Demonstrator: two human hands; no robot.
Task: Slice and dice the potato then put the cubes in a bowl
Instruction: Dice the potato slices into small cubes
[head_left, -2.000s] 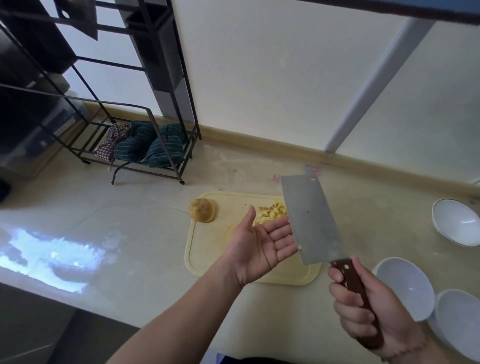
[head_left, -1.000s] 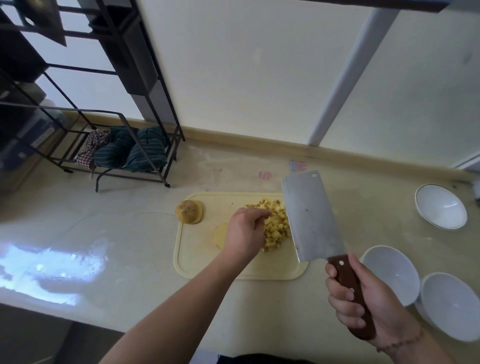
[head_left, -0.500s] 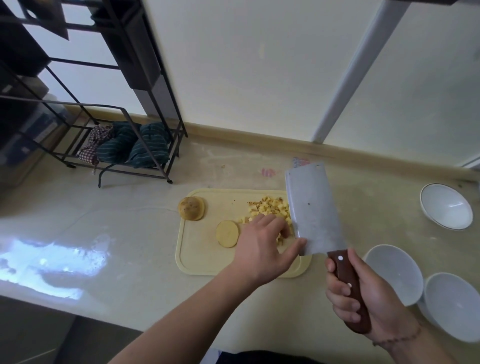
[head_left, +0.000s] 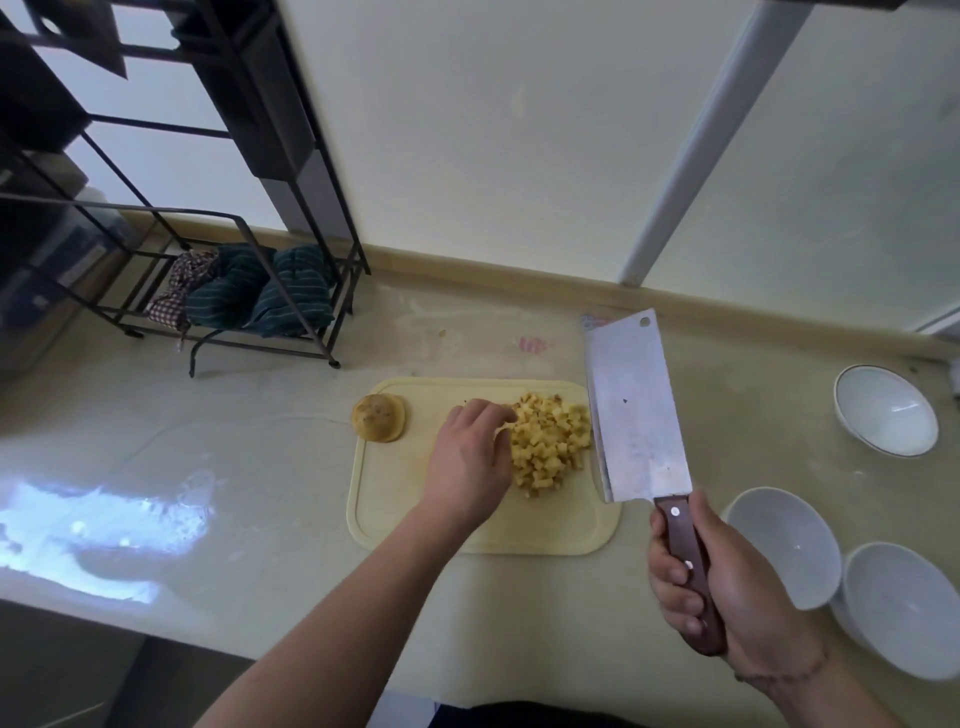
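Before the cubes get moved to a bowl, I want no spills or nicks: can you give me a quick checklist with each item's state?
1. Potato cubes gathered in one pile on the cutting board: ok.
2. Cleaver gripped by the right hand, blade clear of the left hand: ok.
3. White bowl near the board, empty: ok.
4. All potato diced: not ok, a potato end remains uncut.
5. Left hand's fingers holding anything at the pile: cannot tell.
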